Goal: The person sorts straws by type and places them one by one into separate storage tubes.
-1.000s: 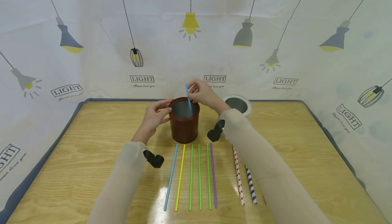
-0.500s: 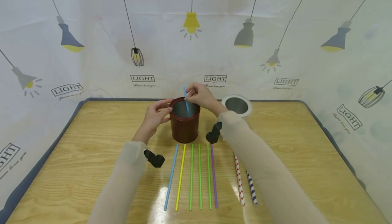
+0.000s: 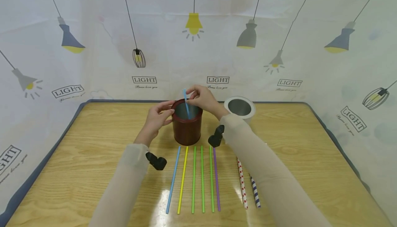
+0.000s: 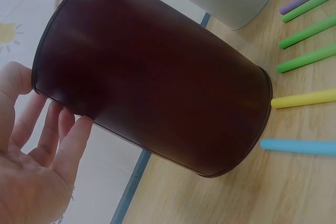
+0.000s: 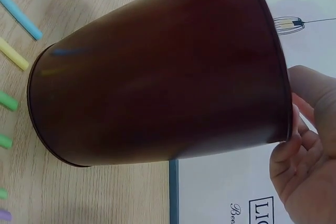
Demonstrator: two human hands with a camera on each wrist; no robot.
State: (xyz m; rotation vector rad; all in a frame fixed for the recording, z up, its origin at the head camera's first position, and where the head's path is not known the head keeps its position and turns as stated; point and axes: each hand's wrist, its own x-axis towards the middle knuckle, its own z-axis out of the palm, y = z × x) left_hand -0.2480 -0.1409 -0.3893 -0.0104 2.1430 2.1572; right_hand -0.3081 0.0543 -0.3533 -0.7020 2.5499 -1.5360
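Observation:
Near the table's back edge stands a dark red canister [image 3: 187,130], upright, its mouth facing up. My left hand [image 3: 157,116] grips it at the left side; in the left wrist view the thumb lies by the rim and the fingers [image 4: 76,142] touch the wall. Over the mouth, my right hand [image 3: 203,97] pinches a light blue straw [image 3: 187,107], whose lower part reaches down inside the canister, tilted slightly. The canister wall hides that straw in both wrist views. In the right wrist view, the right hand's fingers [image 5: 286,156] are close to the rim.
In front of the canister lie a blue straw [image 3: 173,180], a yellow straw [image 3: 183,180], several green straws [image 3: 202,180] and a purple straw [image 3: 216,180]. A white canister [image 3: 248,116] stands to the right. Red-dotted [image 3: 243,185] and blue-striped [image 3: 255,192] paper straws lie partly under the right forearm.
My right hand has moved slightly left and down, lowering the blue straw a little further into the dark red canister. The left hand stays where it was.

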